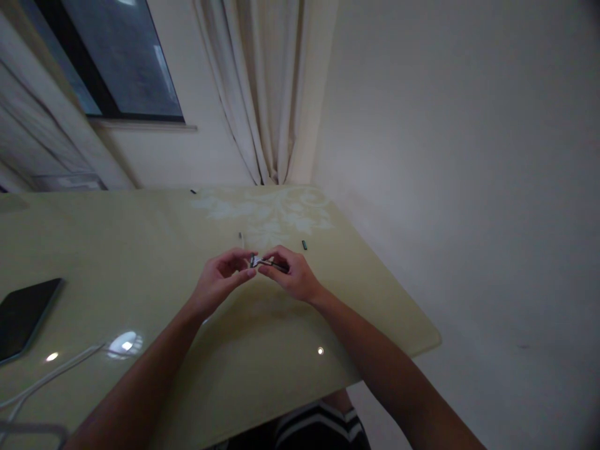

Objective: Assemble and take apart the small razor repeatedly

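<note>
Above the pale table, both hands meet around a small razor with a silvery neck. My right hand grips its dark handle, most of which the fingers hide. Thumb and fingertips of my left hand pinch the razor's head from the other side. A small dark razor cartridge lies on the table just beyond my right hand. Behind my left hand is a thin, pale, stick-like piece with a dark tip, partly hidden.
The glossy table ends at a rounded right corner near the wall. At the left lie a dark tablet-like device and white cables. A tiny dark piece sits at the far edge, near the curtain.
</note>
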Action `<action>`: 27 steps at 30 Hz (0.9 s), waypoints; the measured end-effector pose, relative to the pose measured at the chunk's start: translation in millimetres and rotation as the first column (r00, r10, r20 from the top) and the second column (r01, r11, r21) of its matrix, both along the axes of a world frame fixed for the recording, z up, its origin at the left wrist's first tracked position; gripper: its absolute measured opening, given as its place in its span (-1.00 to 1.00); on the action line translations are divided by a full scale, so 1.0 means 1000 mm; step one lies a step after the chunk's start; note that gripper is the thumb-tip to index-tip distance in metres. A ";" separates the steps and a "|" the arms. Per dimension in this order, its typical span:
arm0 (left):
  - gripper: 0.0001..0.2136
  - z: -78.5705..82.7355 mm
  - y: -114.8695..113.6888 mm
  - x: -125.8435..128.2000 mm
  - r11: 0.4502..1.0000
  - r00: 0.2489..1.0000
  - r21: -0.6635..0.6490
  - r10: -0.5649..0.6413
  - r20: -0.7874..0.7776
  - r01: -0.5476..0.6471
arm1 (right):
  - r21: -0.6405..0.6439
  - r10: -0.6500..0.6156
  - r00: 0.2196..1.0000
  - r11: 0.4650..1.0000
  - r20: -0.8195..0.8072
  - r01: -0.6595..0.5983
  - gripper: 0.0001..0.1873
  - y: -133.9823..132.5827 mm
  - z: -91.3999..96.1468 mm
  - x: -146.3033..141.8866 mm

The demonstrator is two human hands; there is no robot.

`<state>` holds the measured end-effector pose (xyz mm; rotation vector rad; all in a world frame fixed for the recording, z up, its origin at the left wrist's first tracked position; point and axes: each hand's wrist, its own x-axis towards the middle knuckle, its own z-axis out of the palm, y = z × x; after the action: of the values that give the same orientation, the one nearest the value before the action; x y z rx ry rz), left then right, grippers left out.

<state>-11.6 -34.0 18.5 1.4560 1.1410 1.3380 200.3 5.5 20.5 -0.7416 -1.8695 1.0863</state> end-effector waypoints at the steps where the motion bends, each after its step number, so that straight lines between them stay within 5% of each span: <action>1: -0.57 -0.002 0.002 -0.003 1.000 0.999 0.005 0.020 -0.032 -0.020 | -0.019 -0.033 0.999 0.999 -0.027 0.033 -0.60 0.005 -0.001 0.001; 4: -0.49 -0.013 0.012 -0.011 0.987 0.960 0.049 0.159 -0.231 -0.152 | -0.063 -0.220 0.969 0.975 -0.117 0.214 -0.63 0.029 -0.004 0.016; 6: -0.48 -0.025 0.019 -0.016 0.965 0.857 0.140 0.263 -0.442 -0.224 | -0.042 -0.386 0.917 0.922 -0.103 0.384 -0.65 0.049 -0.005 0.034; 9: -0.52 -0.042 0.024 -0.018 0.945 0.632 0.286 0.319 -0.707 -0.158 | 0.066 -0.632 0.771 0.775 0.077 0.629 -0.70 0.075 -0.011 0.064; 13: -0.62 -0.047 0.022 -0.014 0.956 0.466 0.275 0.290 -0.836 -0.102 | 0.096 -0.700 0.612 0.683 0.369 0.724 -0.78 0.088 -0.027 0.086; 19: -0.73 -0.041 0.019 -0.013 0.960 0.530 0.160 0.262 -0.807 -0.232 | 0.171 -0.721 0.513 0.642 0.466 0.747 -0.80 0.090 -0.039 0.081; 23: -0.77 -0.040 0.021 -0.014 0.940 0.613 0.166 0.321 -0.722 -0.297 | 0.235 -0.750 0.560 0.650 0.352 0.723 -0.80 0.084 -0.029 0.072; 25: -0.72 -0.036 0.021 -0.005 0.923 0.701 0.173 0.375 -0.607 -0.344 | 0.209 -0.687 0.680 0.726 0.256 0.655 -0.68 0.075 -0.023 0.060; 27: -0.67 -0.028 0.020 0.012 0.913 0.789 0.175 0.406 -0.460 -0.368 | 0.097 -0.494 0.849 0.869 0.187 0.485 -0.51 0.064 -0.019 0.042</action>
<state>0.2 -13.8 -9.3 1.7408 1.8197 1.3238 242.3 69.1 1.3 -1.2628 -1.7223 0.6515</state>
